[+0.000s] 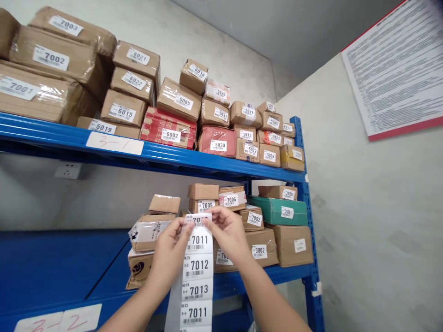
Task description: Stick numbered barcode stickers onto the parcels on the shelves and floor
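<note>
The left hand (170, 251) and right hand (228, 233) each pinch the top of a label strip (197, 266), which hangs below them; light, even pinches at its edges should guard against creases. Beyond the hands, boxes (268, 240) stand on a blue shelf (287, 275).

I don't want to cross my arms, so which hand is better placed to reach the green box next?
Probably your right hand: it is nearer the green box, which lies to its right. Your left hand is farther left. Both hold the strip, so the left would support it alone.
</note>
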`<state>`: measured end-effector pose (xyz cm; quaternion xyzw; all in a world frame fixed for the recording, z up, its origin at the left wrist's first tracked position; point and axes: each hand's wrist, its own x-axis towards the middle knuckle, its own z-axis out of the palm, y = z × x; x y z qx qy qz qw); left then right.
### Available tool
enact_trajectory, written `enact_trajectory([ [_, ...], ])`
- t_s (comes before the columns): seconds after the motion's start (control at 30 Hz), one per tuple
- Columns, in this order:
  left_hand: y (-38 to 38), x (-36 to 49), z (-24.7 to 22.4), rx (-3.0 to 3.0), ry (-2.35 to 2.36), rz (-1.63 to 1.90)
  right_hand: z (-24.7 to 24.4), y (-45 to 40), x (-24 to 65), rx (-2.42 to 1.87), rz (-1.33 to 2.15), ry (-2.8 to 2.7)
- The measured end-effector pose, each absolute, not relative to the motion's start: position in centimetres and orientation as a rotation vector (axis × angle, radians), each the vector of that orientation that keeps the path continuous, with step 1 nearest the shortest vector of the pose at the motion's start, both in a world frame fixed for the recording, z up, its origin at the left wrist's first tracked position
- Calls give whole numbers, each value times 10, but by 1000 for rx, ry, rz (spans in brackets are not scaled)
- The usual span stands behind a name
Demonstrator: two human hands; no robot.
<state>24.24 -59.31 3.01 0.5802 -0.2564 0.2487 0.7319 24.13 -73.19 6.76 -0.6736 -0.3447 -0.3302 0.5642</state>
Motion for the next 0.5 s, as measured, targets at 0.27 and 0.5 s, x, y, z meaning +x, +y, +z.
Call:
enact_trajectory([
  [0.27,-597,234,2,1422,-554,611,88,-727,266,-1548,-1368,-792],
  [0.5,-602,207,-24,1461,-582,599,112,-744,308,-1782,-1766,-815],
])
